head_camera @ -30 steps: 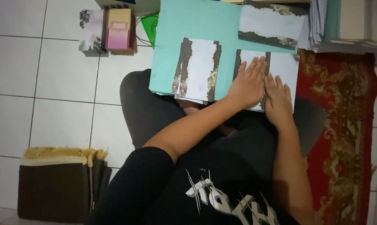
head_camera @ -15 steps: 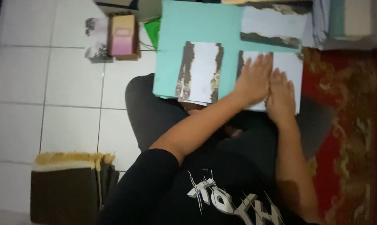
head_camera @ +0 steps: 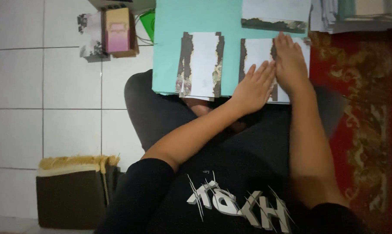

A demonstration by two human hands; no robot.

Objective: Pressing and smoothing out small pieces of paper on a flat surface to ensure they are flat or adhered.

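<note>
It looked like a room in a home, with the person seated on a white tiled floor [head_camera: 44, 82]. A red patterned rug [head_camera: 369, 108] lay at the floor's right edge, and a folded fringed mat [head_camera: 72, 190] sat near its lower left corner.

Matt teal paper sheet [head_camera: 178, 52]; glossy white floor tiles [head_camera: 44, 78]; woven red rug [head_camera: 360, 112].

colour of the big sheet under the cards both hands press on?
Light teal sheet, plain; seen in the head view.
</note>
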